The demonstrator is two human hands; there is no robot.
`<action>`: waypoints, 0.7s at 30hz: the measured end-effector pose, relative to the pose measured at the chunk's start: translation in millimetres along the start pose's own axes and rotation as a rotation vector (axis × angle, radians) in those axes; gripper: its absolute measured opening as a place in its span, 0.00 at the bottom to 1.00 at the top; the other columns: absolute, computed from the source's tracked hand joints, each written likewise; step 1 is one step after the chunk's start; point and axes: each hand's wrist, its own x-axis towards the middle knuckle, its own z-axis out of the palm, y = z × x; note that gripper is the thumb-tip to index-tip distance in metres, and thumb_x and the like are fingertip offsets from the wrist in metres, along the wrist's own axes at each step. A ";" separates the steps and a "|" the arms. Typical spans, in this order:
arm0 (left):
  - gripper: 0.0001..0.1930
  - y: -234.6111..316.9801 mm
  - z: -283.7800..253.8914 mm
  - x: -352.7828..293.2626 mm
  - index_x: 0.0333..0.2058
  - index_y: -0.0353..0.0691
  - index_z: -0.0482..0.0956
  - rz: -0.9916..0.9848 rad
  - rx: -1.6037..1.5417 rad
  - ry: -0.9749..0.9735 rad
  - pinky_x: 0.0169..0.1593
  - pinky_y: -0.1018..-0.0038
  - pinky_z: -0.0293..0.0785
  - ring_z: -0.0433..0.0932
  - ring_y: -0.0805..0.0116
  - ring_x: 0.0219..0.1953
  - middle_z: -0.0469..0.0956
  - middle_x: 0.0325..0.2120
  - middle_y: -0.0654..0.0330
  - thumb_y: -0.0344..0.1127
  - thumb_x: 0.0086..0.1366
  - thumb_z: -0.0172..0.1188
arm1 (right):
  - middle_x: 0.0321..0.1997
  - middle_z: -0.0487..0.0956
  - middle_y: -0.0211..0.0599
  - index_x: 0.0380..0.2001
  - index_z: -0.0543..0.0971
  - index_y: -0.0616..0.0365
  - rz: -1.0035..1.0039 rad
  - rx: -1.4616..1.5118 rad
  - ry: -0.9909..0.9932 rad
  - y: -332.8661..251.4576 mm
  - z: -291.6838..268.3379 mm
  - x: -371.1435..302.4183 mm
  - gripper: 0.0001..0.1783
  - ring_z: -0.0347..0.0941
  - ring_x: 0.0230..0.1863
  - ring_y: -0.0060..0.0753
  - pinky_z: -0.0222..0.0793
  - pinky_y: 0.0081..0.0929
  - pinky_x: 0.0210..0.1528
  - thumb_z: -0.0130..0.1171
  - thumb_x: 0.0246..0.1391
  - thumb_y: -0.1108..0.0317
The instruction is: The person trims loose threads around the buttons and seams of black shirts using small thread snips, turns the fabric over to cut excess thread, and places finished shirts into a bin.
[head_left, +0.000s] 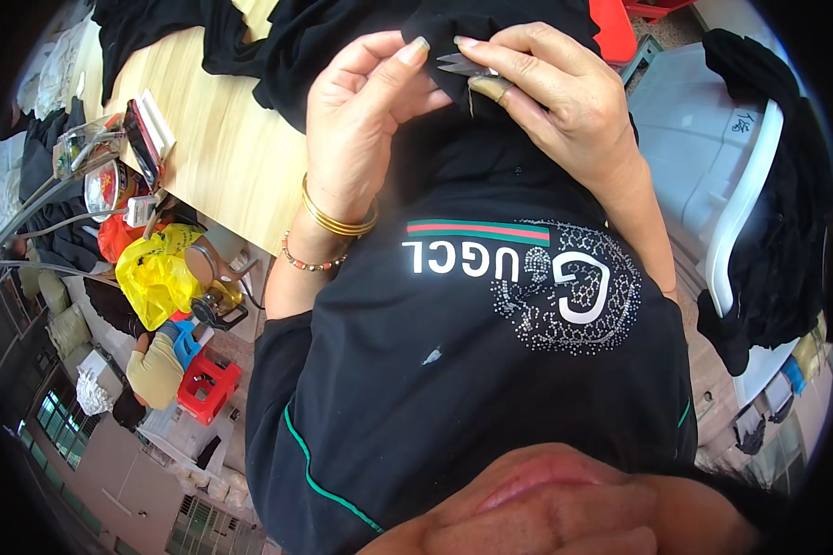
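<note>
Black cloth (442, 26) is held up in front of my chest, over the table's near edge. My left hand (366, 88) pinches its edge between thumb and fingers. In my right hand (569, 97) is a small pair of thread snips (465, 65), whose pointed blades lie against the cloth and face my left thumb. A short pale thread hangs just below the blades. Most of the snips' body is hidden within my right fingers. More of the black fabric (333, 46) spreads away over the tabletop behind my left hand.
The light wooden table (222, 139) lies ahead and left. At right stands a pale plastic bin (685, 120) with black garments (787, 213) heaped over its rim. Left of me are a yellow plastic bag (153, 277), a red stool (208, 384) and another person (155, 370) farther off.
</note>
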 end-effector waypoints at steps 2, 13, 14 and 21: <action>0.10 -0.1 1.7 -1.1 0.46 0.36 0.77 -0.004 -0.017 -0.006 0.40 0.74 0.85 0.83 0.75 0.33 0.83 0.34 0.61 0.31 0.69 0.63 | 0.38 0.81 0.34 0.48 0.85 0.57 -0.009 -0.021 0.008 -0.2 -4.0 -2.0 0.21 0.78 0.34 0.33 0.74 0.27 0.36 0.71 0.46 0.74; 0.08 48.6 17.8 29.7 0.45 0.35 0.78 -0.126 0.313 -0.263 0.38 0.72 0.86 0.82 0.76 0.33 0.81 0.33 0.63 0.32 0.71 0.61 | 0.33 0.81 0.37 0.46 0.85 0.58 0.063 0.279 0.108 0.9 -30.0 6.7 0.20 0.79 0.32 0.35 0.74 0.28 0.34 0.70 0.46 0.78; 0.07 46.2 12.1 32.8 0.44 0.36 0.78 -0.158 0.325 -0.291 0.38 0.72 0.86 0.82 0.76 0.31 0.80 0.33 0.64 0.33 0.71 0.61 | 0.33 0.81 0.37 0.47 0.85 0.60 0.123 0.419 0.131 -2.8 -30.7 3.8 0.19 0.80 0.33 0.30 0.74 0.27 0.33 0.71 0.48 0.78; 0.04 170.3 1.3 94.1 0.39 0.41 0.76 0.252 0.556 -0.084 0.30 0.76 0.75 0.77 0.71 0.23 0.77 0.30 0.63 0.33 0.70 0.59 | 0.43 0.81 0.34 0.49 0.83 0.64 0.386 0.645 0.322 5.8 -49.3 -24.3 0.20 0.74 0.38 0.18 0.69 0.16 0.42 0.71 0.51 0.77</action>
